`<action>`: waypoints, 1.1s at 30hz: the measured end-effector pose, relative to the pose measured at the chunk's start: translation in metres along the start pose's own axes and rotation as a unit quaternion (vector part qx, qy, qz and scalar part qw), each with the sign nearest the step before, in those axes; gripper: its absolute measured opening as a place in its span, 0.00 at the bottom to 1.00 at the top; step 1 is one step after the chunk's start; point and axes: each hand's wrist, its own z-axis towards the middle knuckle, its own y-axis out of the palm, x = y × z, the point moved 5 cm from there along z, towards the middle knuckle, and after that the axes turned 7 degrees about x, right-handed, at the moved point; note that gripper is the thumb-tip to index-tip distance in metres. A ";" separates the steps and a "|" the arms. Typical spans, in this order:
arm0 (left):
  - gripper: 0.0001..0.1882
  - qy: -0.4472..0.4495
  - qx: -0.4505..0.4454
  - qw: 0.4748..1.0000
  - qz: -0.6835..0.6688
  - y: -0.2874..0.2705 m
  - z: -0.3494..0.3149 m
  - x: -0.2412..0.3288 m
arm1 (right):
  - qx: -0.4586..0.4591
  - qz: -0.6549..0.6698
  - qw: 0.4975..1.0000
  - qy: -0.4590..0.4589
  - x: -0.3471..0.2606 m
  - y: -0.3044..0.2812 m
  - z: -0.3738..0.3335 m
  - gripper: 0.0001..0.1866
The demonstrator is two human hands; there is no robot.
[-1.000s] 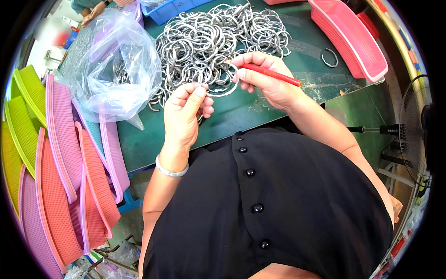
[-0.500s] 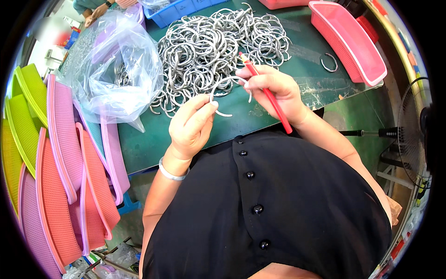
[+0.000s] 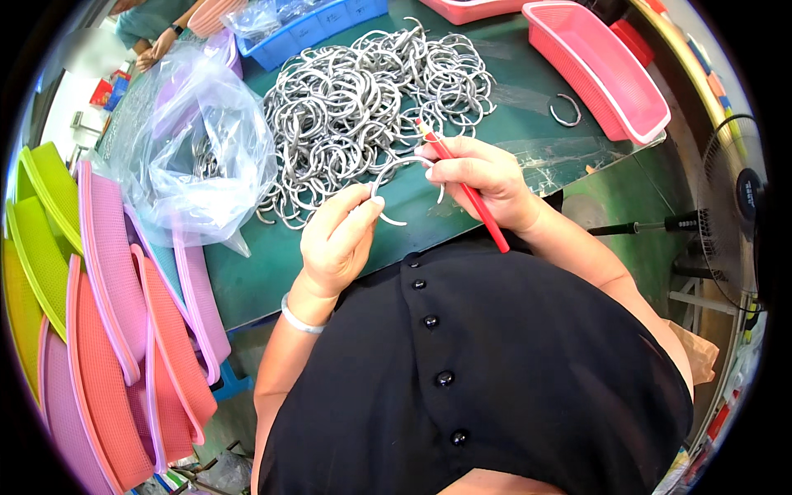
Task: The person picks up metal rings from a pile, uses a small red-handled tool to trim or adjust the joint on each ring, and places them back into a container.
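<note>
We pinch one metal ring (image 3: 398,161) in left hand (image 3: 332,239) and right hand (image 3: 505,186), the right also gripping a red pencil (image 3: 478,206); upper left, a blue bin (image 3: 320,35) holds clear plastic (image 3: 257,20).

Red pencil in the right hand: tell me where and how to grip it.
Probably best to pinch the red pencil near its lower end, coming from the person's body side: that straight, slim end juts free below the right hand, whose fingers cover part higher up.

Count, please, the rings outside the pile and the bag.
2: the held ring, between left hand and right hand; the loose ring, near the pink basket. Others may be hidden.
</note>
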 end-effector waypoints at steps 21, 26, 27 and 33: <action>0.12 -0.182 -0.075 0.980 -0.024 0.008 -0.029 -0.018 | 0.115 -0.513 0.840 0.131 0.104 -0.252 0.036 0.07; 0.11 -0.186 -0.086 0.978 -0.025 0.008 -0.027 -0.017 | 0.001 -0.311 0.927 0.212 0.105 -0.128 0.037 0.07; 0.10 -0.182 -0.090 0.979 -0.023 0.008 -0.026 -0.017 | -0.039 -0.267 0.921 0.280 0.116 -0.110 0.032 0.08; 0.10 -0.189 -0.096 0.977 -0.016 0.006 -0.025 -0.012 | -0.077 -0.341 0.926 0.141 0.131 -0.052 0.038 0.13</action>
